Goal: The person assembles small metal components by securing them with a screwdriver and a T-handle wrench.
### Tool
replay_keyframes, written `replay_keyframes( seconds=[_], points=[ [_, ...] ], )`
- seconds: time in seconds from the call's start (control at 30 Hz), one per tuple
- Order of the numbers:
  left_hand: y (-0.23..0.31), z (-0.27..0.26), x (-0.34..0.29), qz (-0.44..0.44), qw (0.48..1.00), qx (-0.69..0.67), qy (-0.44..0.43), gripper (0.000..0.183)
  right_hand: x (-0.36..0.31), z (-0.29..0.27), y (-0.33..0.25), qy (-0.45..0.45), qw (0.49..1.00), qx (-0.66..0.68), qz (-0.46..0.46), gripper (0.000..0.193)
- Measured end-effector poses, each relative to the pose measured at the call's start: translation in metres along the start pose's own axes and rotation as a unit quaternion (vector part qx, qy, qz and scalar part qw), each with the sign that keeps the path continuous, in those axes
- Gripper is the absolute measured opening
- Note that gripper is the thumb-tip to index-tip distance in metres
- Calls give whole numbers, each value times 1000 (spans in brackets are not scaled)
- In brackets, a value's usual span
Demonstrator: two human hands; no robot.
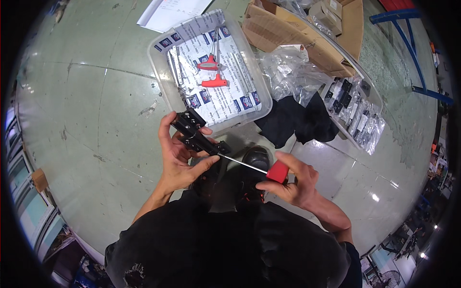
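My left hand is closed around a black metal hinge-like part with holes in its plates, held up above my shoes. A red-handled T-handle hex key is in the closed fingers of my right hand. Its long thin steel shaft slants left, and the tip meets the near end of the black part, beside my left thumb. How far the tip sits in the part cannot be seen.
Before me, a clear plastic bin lined with printed sheet holds two red T-handle tools and metal strips. To its right are a black cloth, clear plastic bags, a cardboard box and a tray of bagged parts. Papers lie beyond.
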State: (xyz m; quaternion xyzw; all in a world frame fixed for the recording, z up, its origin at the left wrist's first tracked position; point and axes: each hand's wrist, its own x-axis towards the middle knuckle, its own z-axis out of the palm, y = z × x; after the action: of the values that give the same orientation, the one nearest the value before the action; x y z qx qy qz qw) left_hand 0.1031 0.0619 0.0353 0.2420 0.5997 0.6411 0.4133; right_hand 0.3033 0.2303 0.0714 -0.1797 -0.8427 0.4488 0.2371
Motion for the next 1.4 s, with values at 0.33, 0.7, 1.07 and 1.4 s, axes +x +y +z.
replay_keyframes(
  seconds=[0.33, 0.7, 1.07, 1.4],
  points=[
    [-12, 1, -5, 130, 984, 111, -44, 94, 14, 1, -9, -71, 992, -3, 100, 22],
    [-16, 6, -9, 105, 992, 74, -15, 97, 11, 2, -11, -57, 919, 249, 300, 9],
    [-27, -5, 5, -137, 972, -123, 144, 115, 17, -13, 7, 47, 938, 249, 237, 22],
    [-30, 1, 4, -147, 973, -108, 139, 105, 1, 28, 10, -86, 974, 164, 129, 27]
  ],
)
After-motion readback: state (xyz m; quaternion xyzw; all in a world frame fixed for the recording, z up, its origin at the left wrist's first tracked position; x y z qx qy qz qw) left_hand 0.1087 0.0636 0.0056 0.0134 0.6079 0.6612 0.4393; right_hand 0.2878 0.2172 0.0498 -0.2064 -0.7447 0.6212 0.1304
